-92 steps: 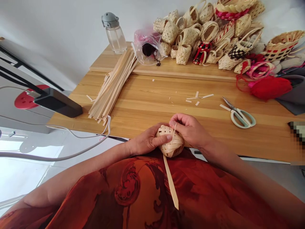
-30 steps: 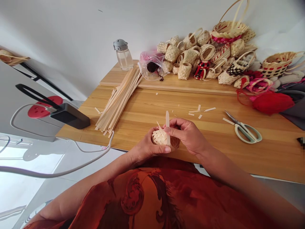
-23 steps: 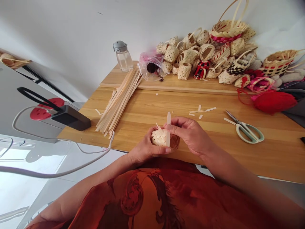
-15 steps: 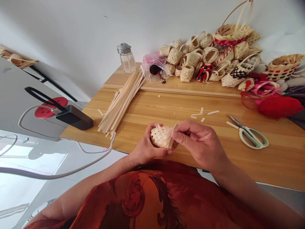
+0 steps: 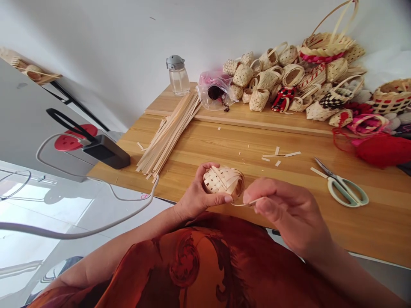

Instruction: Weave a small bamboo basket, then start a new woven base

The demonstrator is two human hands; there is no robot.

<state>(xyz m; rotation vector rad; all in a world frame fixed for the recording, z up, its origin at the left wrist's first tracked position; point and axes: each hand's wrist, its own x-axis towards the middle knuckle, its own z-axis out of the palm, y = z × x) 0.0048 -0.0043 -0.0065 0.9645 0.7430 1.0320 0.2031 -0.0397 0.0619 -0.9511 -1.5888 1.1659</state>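
A small woven basket (image 5: 220, 179) of pale wood strips lies on its side in my left hand (image 5: 202, 188), whose fingers and thumb wrap round it. Its open rim faces right. Just right of the rim, my right hand (image 5: 285, 209) pinches a thin pale strip (image 5: 239, 204) between thumb and fingers. That strip runs from the lower edge of the rim to my fingertips. Scissors (image 5: 342, 184) with pale green handles lie to the right of my hands, their blades parted a little. Short strip offcuts (image 5: 278, 155) are scattered beyond the basket.
A bundle of long strips (image 5: 173, 132) lies at the left. Behind it stand a water bottle (image 5: 178, 77) and a clear plastic bag (image 5: 208, 96). Several woven baskets (image 5: 260, 81) and red yarn (image 5: 382, 149) fill the back right. A dark box (image 5: 107, 152) with a white cable sits at the left edge.
My right hand has moved down and right, away from the basket's side, drawing the strip out past the rim. The basket's opening is now visible. My left hand keeps its hold.
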